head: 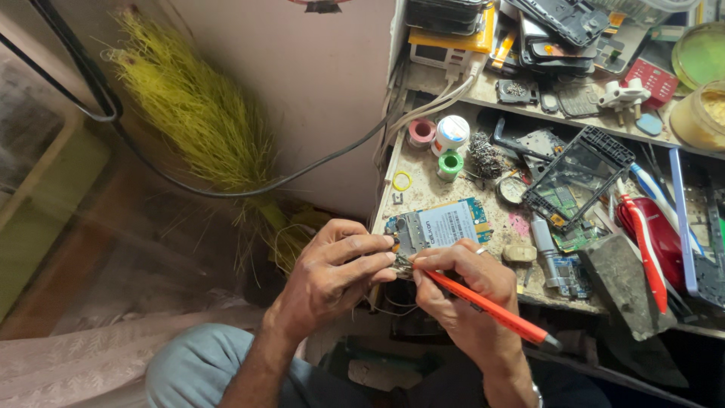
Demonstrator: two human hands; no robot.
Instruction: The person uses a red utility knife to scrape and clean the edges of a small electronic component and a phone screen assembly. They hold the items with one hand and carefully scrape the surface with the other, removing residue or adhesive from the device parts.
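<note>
Item: my left hand point(332, 272), lower centre of the frame. Fingers curled and pressed together, tips pinching the lower left corner of the circuit board point(440, 225).

Item: my right hand point(461, 283), just right of the left. Thumb and forefinger pinched on an orange tool point(483, 304) held like a pen; ring on one finger. The tool's tip meets the board's lower edge, just beside my left fingertips; its dark end points to the lower right.

Item: circuit board, centre of the frame, at the front edge of the bench point(423, 189). Blue-green, with a metal shield and a pale label on top, tilted slightly.

Item: three tape rolls point(451, 134), upper centre, near one another on the bench: pink, white, green.

Item: yellow ring point(402, 180), left of the green roll.

Item: tangle of wire point(485, 156), right of the rolls.

Item: black phone frame point(578, 177), right of centre, tilted.

Item: red and white toothbrush point(643, 245), right side, lying on a red case.

Item: yellow broom point(196, 121), upper left, against the wall, with a black cable crossing it.

Item: upper shelf point(529, 109), top right, heaped with phone parts.
</note>
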